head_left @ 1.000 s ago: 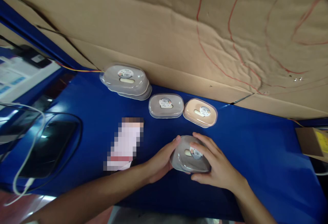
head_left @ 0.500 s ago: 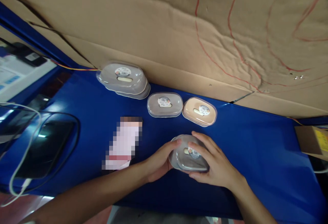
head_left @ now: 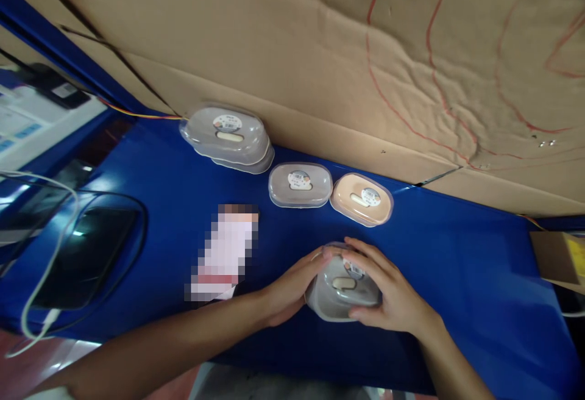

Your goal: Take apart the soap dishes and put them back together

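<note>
A grey plastic box with a clear lid, a round barcode label and a cream oval piece on top is between my hands, near the front of the table. My left hand grips its left side, the thumb on the lid's edge and the other fingers partly hidden. On the right side, my right hand is curled round it, with fingers over the far edge and the thumb on the near right. The box looks tilted. Beyond it lie a similar grey box and a peach-coloured box, side by side.
Two grey boxes are stacked at the back left, against a cardboard wall. A phone with a blurred-out screen lies left of my hands. Farther left are a dark device and a white cable. A cardboard carton stands at far right.
The held box has turned in my hands, and its near side now shows more. Both hands have stayed on it. The whole view has shifted slightly.
</note>
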Motion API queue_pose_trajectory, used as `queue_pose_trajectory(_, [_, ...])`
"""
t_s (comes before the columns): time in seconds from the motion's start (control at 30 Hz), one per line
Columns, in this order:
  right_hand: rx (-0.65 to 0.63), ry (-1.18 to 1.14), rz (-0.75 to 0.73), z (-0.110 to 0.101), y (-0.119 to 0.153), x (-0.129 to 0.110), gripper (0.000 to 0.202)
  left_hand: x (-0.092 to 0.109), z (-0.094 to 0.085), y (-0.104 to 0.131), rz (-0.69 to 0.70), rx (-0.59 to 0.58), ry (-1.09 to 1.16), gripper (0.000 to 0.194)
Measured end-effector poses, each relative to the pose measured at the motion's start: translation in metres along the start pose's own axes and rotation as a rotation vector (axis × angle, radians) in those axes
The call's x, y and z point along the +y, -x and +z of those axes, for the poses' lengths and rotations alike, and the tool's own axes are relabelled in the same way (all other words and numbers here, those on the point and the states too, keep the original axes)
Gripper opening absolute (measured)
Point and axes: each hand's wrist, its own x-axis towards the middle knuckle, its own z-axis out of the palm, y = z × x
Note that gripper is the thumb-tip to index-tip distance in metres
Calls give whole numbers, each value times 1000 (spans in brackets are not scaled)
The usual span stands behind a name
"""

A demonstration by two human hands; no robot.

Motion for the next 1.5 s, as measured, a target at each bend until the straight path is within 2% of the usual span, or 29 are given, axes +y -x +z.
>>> queue_pose_trajectory(0.17, [111, 144, -79, 5, 0, -4, 86, 5, 1, 0, 12, -6, -7, 64])
queue_pose_trajectory(0.33, [90, 129, -135, 5, 1, -7, 86, 6, -2, 1, -41, 65, -33, 67])
queue_pose_trajectory(0.7, [132, 236, -202, 9, 2, -7, 92, 8, 0, 2, -84, 81, -25, 62])
queue_pose_trajectory(0.87, [197, 279, -267, 11, 0, -5, 90, 8, -1, 2, -79, 75, -41, 66])
queue_pose_trajectory(1.1, [144, 201, -182, 12, -2, -6, 82, 7, -2, 0, -57, 87, -63, 64])
queue_pose_trajectory(1.2, [138, 171, -158, 9, 0, -5, 84, 6, -2, -2, -71, 43, -11, 64])
queue_pose_trajectory(1.33, [269, 101, -82, -8, 6, 8, 85, 7, -2, -1, -58, -117, 32, 68])
queue_pose_trajectory(1.4, [408, 56, -20, -21, 13, 22, 82, 8, -2, 0, -21, -169, 14, 65])
queue_pose_trajectory(1.5, [669, 80, 125, -40, 23, 49, 78, 9, -2, 3, 9, -157, -36, 57])
